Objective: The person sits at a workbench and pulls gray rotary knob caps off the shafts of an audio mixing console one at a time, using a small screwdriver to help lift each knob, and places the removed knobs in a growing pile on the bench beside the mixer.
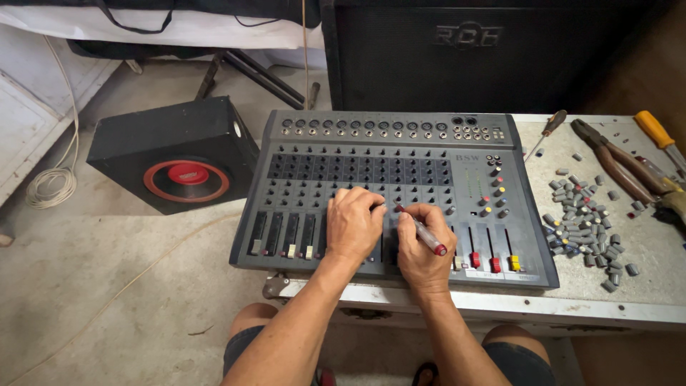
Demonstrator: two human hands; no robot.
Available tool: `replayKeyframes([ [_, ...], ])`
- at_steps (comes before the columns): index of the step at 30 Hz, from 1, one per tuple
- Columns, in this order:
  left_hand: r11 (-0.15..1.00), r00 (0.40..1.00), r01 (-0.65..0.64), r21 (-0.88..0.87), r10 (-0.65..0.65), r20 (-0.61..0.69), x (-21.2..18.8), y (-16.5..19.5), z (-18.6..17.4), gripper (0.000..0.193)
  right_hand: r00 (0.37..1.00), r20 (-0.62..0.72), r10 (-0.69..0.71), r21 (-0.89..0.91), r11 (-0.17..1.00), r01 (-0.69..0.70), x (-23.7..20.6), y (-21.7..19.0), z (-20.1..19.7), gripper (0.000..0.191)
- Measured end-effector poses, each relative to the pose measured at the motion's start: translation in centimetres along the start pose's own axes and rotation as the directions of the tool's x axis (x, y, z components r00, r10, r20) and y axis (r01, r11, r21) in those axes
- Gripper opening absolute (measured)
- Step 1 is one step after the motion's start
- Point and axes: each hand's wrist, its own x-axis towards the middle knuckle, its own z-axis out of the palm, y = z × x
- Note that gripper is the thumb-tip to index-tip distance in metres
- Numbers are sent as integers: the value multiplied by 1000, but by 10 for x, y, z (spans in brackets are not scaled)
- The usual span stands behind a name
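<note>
Resting on a pale speckled worktop (643, 243), a grey audio mixing console (400, 196) is worked on by two bare hands. The left hand (354, 225) is laid palm down over the lower middle of the console, just above the row of faders, its fingers curled and drawn close together against the panel; whether anything is pinched beneath them cannot be told. The right hand (423, 239) is set just beside it, touching the panel, its fingers closed around a small screwdriver with a red-capped clear handle (423, 232), whose tip is pointed up and left toward the left hand's fingertips.

On the console's right part, red and yellow fader caps (493, 263) are seen, while the faders at its left end carry pale caps. To the right of the console, a heap of loose grey knobs (582, 225) is spread on the worktop. Beyond the heap, pliers with brown handles (614, 161) and a yellow-handled tool (657, 132) are laid, and a dark-handled screwdriver (547, 132) is placed near the console's far right corner. Left of the console, a black speaker box with a red-ringed cone (179, 154) is stood on the concrete floor, and behind the console a large black speaker cabinet (471, 53) is placed.
</note>
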Motion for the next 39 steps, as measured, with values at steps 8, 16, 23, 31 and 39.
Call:
replayKeyframes([
  [8, 1000, 1000, 7, 6, -8, 17, 0, 3, -3, 15, 1000, 3, -2, 11, 1000, 2, 0, 0, -1, 12],
  [16, 1000, 1000, 8, -1, -8, -11, 1, 5, -4, 15, 1000, -2, -17, 2, 1000, 17, 1, -1, -1, 11],
  [23, 1000, 1000, 17, -5, -17, -9, 0, 7, -5, 8, 1000, 4, 3, 1, 1000, -3, 0, -2, -2, 11],
  [31, 1000, 1000, 10, -6, -10, -22, -1, 6, -3, 8, 1000, -1, 1, -15, 1000, -1, -1, 1, -2, 11],
  [39, 999, 999, 44, 5, -44, -17, 12, 0, -4, 10, 1000, -9, 9, -4, 1000, -9, 9, -6, 7, 11],
])
